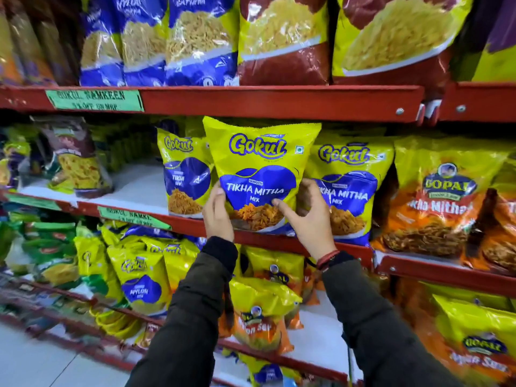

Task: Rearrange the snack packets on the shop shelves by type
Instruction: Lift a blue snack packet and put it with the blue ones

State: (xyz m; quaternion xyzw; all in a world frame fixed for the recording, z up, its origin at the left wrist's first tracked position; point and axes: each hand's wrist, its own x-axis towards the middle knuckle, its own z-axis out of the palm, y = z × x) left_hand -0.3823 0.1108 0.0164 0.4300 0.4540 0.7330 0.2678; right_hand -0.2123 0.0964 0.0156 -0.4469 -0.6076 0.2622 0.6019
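Note:
A yellow and blue Gokul Tikha Mitha Mix packet stands upright at the front of the middle red shelf. My left hand grips its lower left edge. My right hand holds its lower right side, thumb on the front and fingers curled behind. Matching Gokul Tikha Mitha packets stand just behind it, one to its left and one to its right.
Orange Gopal Tikha Mitha packets fill the shelf to the right. A maroon packet leans at the left beside a bare white stretch of shelf. Large blue and maroon packets stand on the shelf above; mixed yellow packets crowd the shelf below.

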